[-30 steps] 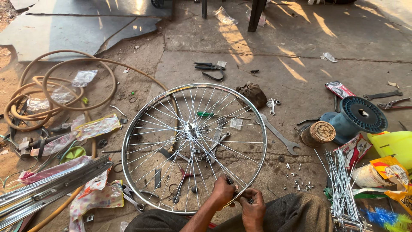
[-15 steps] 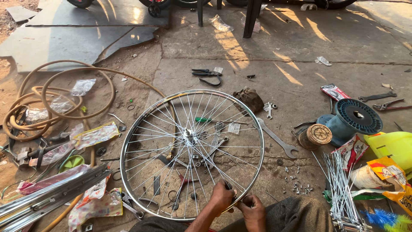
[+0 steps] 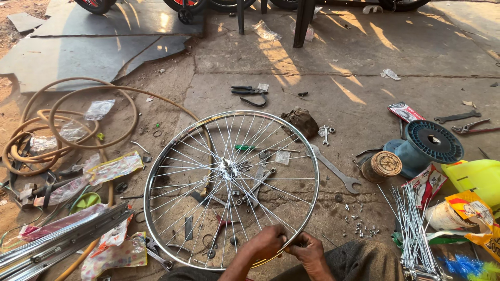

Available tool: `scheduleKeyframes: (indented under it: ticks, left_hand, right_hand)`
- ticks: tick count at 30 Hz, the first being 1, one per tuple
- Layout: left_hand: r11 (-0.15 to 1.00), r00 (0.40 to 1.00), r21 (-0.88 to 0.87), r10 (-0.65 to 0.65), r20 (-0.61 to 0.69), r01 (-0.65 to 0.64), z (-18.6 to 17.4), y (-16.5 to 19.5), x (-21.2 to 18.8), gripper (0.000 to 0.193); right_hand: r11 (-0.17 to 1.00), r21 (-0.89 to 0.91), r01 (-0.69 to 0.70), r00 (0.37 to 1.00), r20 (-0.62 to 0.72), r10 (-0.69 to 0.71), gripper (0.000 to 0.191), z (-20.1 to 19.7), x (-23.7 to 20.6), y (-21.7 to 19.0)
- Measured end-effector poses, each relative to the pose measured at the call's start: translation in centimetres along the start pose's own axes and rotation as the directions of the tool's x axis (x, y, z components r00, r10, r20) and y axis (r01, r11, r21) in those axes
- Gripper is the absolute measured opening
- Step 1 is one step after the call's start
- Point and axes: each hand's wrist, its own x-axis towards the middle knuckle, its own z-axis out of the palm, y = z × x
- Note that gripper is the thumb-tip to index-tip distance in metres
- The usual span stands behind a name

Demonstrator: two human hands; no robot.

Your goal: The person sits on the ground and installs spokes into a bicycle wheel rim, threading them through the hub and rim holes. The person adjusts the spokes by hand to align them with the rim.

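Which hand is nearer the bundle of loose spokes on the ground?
Right. The right hand grips the wheel rim on the side toward the spoke bundle; the left hand is beside it, farther away.

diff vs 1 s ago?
Little changed. Both hands, left and right, stay pinched at the near edge of the wheel rim. The view tipped slightly, so everything sits a bit lower in frame. Wrench, spool and loose spokes unmoved.

The person is working with both hands bare: the left hand (image 3: 268,243) and the right hand (image 3: 308,253) are wearing no gloves, and no rings are showing. The forearms are showing bare too, with no sleeve reaching them. Dark grey-brown trousers (image 3: 364,260) are covering the legs, the cloth looking dusty
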Motion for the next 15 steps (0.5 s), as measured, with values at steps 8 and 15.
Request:
scheduleKeyframes:
  ticks: [8, 15]
  left_hand:
    - [1.000, 1.000, -0.010, 0.021, 0.017, -0.021, -1.1, 1.3, -1.1, 0.028]
    - [0.997, 1.000, 0.080, 0.002, 0.022, -0.004, -1.0, 1.5, -0.7, 0.029]
  right_hand:
    - [0.997, 0.020, 0.076, 0.996, 0.045, -0.076, 0.022, -0.6, -0.1, 0.2]
    - [0.997, 0.039, 0.065, 0.996, 0.063, -0.067, 0.021, -0.9, 0.0, 0.2]
